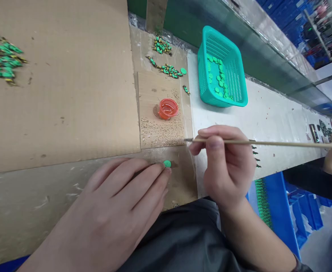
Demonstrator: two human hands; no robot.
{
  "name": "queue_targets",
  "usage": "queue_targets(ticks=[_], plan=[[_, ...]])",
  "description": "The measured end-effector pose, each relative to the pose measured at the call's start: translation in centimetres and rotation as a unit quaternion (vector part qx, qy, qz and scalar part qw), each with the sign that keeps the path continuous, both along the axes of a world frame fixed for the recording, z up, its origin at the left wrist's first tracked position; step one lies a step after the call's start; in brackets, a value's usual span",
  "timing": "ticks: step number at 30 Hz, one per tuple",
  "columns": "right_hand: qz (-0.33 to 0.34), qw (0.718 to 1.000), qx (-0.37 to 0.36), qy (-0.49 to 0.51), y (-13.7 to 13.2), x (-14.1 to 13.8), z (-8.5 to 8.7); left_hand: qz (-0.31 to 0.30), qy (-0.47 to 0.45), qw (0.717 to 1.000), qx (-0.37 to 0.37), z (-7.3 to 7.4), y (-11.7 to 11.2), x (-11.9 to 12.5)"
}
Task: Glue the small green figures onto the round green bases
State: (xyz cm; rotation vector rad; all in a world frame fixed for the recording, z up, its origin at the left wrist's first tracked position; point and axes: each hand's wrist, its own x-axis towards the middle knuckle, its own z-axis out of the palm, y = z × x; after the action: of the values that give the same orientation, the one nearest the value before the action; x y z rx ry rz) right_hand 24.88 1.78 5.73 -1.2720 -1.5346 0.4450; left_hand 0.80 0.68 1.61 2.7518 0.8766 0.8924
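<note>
Small green disc (167, 163) flat on cardboard (183, 181), thin wooden stick (282, 143) held level

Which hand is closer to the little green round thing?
Left. The left hand lies flat with its fingertips touching the green disc. The right hand holds a thin stick just to the disc's right, not touching it.

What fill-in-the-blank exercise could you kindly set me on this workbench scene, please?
The left hand presses its fingertips on a small ____ disc. The thin stick is gripped by the person's ____. More discs lie inside the teal ____, beyond the red cup.
Missing: green; right hand; basket.
</note>
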Motion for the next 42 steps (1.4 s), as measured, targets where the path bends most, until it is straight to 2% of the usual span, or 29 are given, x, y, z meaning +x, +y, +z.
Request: queue_targets(ticks=[5,8,11,17,36,39,42], plan=[[0.028,0.998,0.042,-0.045,5.5,0.1,1.7,0.004,-0.009,1.000,0.009,0.0,0.2,0.3],[0.042,0.991,0.058,-0.114,8.2,0.1,1.4,0.003,-0.006,1.000,0.013,0.0,0.3,0.3],[0.063,0.985,0.070,-0.148,9.5,-0.1,0.7,-0.003,-0.006,1.000,0.021,0.0,0.4,0.3],[0.092,0.975,0.094,-0.179,9.7,-0.2,0.1,-0.009,-0.009,1.000,0.019,0.1,0.4,0.4],[0.087,0.978,0.084,-0.167,10.3,-0.2,0.0,-0.003,-0.008,1.000,0.016,-0.1,0.2,0.4],[0.064,0.984,0.092,-0.142,9.3,-0.5,0.5,-0.006,-0.003,1.000,0.014,-0.1,0.3,0.3],[0.041,0.991,0.098,-0.087,6.3,-1.0,0.7,-0.008,-0.009,1.000,0.008,0.0,0.3,0.3]])
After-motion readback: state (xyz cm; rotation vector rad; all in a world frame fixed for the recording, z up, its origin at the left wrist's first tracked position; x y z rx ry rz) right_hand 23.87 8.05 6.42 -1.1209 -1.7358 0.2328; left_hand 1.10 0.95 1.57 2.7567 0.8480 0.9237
